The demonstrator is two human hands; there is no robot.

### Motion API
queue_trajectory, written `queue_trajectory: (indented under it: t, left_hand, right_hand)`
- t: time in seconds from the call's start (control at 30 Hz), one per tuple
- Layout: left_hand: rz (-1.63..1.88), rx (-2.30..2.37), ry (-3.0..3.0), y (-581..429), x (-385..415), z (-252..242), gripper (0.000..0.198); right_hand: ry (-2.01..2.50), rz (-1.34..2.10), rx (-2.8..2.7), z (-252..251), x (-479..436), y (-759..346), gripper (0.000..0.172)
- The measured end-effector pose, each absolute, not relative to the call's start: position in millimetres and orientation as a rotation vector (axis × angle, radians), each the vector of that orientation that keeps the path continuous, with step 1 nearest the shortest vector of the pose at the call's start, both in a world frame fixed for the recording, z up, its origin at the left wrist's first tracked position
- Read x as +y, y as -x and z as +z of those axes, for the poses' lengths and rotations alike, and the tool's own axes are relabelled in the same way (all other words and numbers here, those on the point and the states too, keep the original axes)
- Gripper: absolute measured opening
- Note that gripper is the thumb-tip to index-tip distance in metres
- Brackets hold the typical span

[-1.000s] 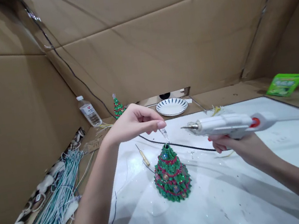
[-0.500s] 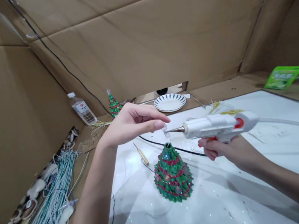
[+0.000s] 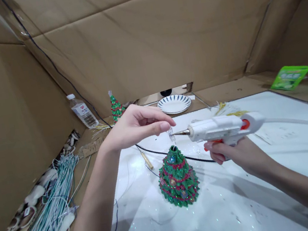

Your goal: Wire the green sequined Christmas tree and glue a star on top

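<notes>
Between thumb and fingers, my left hand (image 3: 143,124) pinches a small clear piece (image 3: 170,132), partly hidden by the fingertips. My right hand (image 3: 231,153) grips a white hot glue gun (image 3: 218,127) with a red trigger; its metal nozzle points left and meets or nearly meets the clear piece. Just below stands a green miniature Christmas tree (image 3: 179,180) with red garlands and small ornaments, upright on the white table. Its top has a dark round opening, and neither hand touches it.
A brass-handled awl (image 3: 146,160) lies behind the tree, near a black cable (image 3: 154,150). Further back are a second small tree (image 3: 116,108), a striped plate (image 3: 174,104), a water bottle (image 3: 82,111) and a green packet (image 3: 291,77). Bundled green-white wires (image 3: 49,215) lie left.
The view has shifted slightly. Both hands stay almost in place, with the clear piece still held at the glue gun's nozzle above the tree.
</notes>
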State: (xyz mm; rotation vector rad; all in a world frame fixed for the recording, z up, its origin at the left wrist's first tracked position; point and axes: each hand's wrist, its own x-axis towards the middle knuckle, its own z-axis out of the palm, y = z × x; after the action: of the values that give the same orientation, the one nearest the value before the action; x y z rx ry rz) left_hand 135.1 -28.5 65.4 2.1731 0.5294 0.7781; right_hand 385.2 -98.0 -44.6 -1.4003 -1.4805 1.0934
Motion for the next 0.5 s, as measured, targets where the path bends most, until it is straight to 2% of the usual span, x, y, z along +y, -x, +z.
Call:
queue_trajectory:
  t: [0.37,0.5]
  left_hand:
    - [0.741,0.504,-2.192,-135.8,-28.8,66.2,0.014]
    - [0.745,0.501,-2.21,-137.1,-28.4,66.0,0.014]
  right_hand:
    - [1.475,1.066,-1.48,-43.3,-99.4,-384.7,0.03]
    - [1.496,1.031,-1.499,-42.9,-99.2,-384.0,0.036]
